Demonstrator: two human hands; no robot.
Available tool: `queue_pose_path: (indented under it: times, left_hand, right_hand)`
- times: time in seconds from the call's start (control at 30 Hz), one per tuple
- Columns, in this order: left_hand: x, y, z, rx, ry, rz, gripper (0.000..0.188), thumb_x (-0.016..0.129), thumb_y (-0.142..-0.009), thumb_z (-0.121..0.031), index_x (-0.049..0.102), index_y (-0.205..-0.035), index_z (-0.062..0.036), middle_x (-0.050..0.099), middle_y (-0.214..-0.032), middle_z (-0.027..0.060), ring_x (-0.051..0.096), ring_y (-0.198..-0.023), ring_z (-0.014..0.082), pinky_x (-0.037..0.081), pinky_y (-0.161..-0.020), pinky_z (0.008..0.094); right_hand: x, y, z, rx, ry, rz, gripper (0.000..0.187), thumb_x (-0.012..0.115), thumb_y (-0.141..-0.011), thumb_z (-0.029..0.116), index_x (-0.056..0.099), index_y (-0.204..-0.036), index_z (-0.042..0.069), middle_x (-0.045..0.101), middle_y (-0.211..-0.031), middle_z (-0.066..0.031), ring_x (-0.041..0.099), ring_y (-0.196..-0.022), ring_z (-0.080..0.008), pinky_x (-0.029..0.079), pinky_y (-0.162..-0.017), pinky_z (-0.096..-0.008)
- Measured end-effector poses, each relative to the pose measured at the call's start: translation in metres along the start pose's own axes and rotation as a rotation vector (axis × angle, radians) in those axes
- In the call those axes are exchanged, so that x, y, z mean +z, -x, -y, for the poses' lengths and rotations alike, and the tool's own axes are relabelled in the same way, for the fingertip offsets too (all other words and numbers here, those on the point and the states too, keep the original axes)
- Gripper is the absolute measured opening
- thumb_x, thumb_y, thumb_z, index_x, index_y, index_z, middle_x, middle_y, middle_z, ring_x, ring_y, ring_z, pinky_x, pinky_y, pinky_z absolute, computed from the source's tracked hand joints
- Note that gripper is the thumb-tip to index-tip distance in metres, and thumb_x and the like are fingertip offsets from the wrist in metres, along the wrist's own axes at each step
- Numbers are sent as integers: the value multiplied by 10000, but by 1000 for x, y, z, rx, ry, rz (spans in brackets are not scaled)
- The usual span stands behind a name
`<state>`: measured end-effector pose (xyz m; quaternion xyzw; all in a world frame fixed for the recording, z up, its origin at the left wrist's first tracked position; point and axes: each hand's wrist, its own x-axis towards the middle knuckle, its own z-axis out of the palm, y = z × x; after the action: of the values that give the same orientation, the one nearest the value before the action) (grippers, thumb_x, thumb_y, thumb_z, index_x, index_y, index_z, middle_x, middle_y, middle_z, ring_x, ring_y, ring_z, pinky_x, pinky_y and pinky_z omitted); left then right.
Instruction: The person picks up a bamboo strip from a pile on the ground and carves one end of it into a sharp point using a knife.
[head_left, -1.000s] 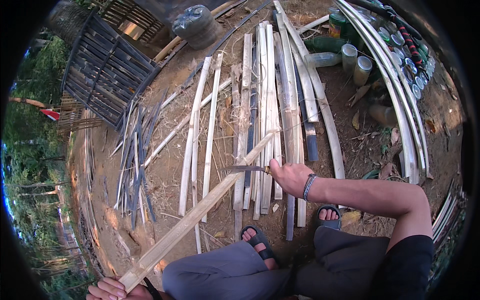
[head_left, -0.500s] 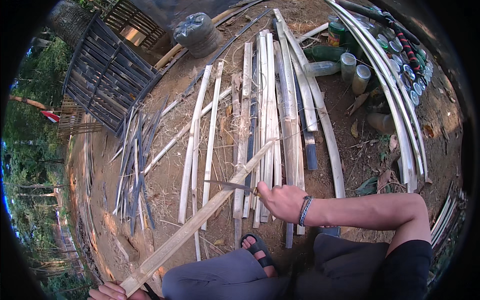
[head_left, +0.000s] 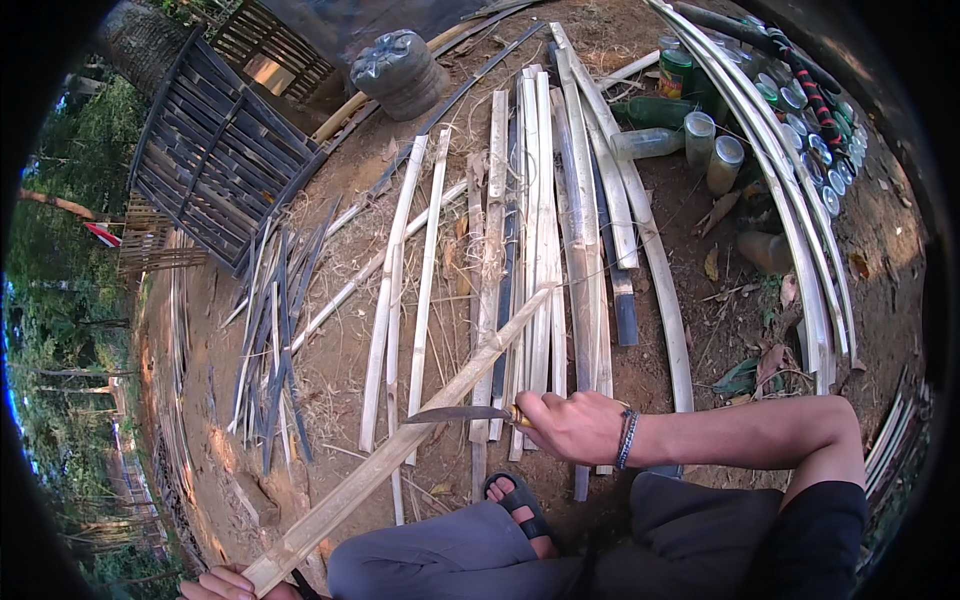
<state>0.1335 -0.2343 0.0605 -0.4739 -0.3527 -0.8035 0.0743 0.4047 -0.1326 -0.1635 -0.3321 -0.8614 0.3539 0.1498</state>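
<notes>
My left hand (head_left: 232, 584) is closed around the near end of a long pale bamboo strip (head_left: 395, 445). The strip slants up to the right, its far end over other strips on the ground. In my right hand (head_left: 572, 428) is a knife, its yellowish handle mostly hidden by my fingers. The knife's dark blade (head_left: 458, 413) points left and lies across the strip, around its middle. Below the strip is my sandalled foot (head_left: 518, 505).
Several split bamboo strips (head_left: 540, 230) lie ahead on the brown soil. Thin dark offcuts (head_left: 268, 350) are heaped at the left, near a slatted bamboo panel (head_left: 222, 150). Glass jars and bottles (head_left: 725, 160) stand at the back right, beside long curved strips (head_left: 775, 170). A large plastic bottle (head_left: 398, 75) is at the back.
The knife blade has shifted slightly down and toward me along the strip, and shows more of its flat side. My left hand has barely moved, still gripping the strip.
</notes>
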Motion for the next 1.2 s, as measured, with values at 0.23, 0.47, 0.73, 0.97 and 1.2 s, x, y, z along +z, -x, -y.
queue_pose_path:
  times: [0.23, 0.47, 0.73, 0.97, 1.2]
  left_hand:
    - [1, 2, 0, -6, 18, -2, 514, 314, -966, -574, 431, -825, -94, 314, -548, -3, 245, -357, 96, 229, -313, 217]
    - [-4, 3, 1, -19, 50, 79, 535, 299, -962, -589, 449, -856, -86, 327, -546, 4, 282, -368, 98, 241, -311, 215]
    - [0, 4, -3, -31, 82, 93, 545, 284, -965, -589, 460, -861, -84, 354, -541, 12, 290, -366, 109, 244, -314, 218]
    - [-14, 5, -8, -34, -91, 173, 471, 168, -1005, -482, 342, -797, -97, 300, -599, 17, 302, -452, 103, 282, -414, 204]
    - [-19, 3, -10, -19, -100, 170, 469, 211, -1000, -504, 354, -808, -101, 310, -615, 10, 310, -453, 100, 292, -415, 202]
  right_hand:
    - [9, -11, -51, 166, 110, 55, 215, 480, -915, 166, 370, -986, -5, 601, -611, -210, 636, -576, -386, 512, -480, -461]
    - [7, -18, -64, 187, 173, 88, 259, 508, -903, 192, 363, -952, -17, 613, -660, -228, 642, -589, -395, 524, -492, -451]
    - [14, -11, -74, 235, 245, 104, 204, 460, -914, 162, 375, -976, -12, 617, -657, -226, 648, -604, -379, 527, -498, -450]
    - [12, -15, -39, 25, 120, 19, 180, 441, -920, 146, 368, -977, -8, 610, -667, -213, 640, -579, -374, 517, -483, -448]
    - [12, -15, -26, 21, 55, 15, 178, 418, -925, 157, 341, -976, 4, 594, -655, -224, 628, -584, -401, 507, -505, -473]
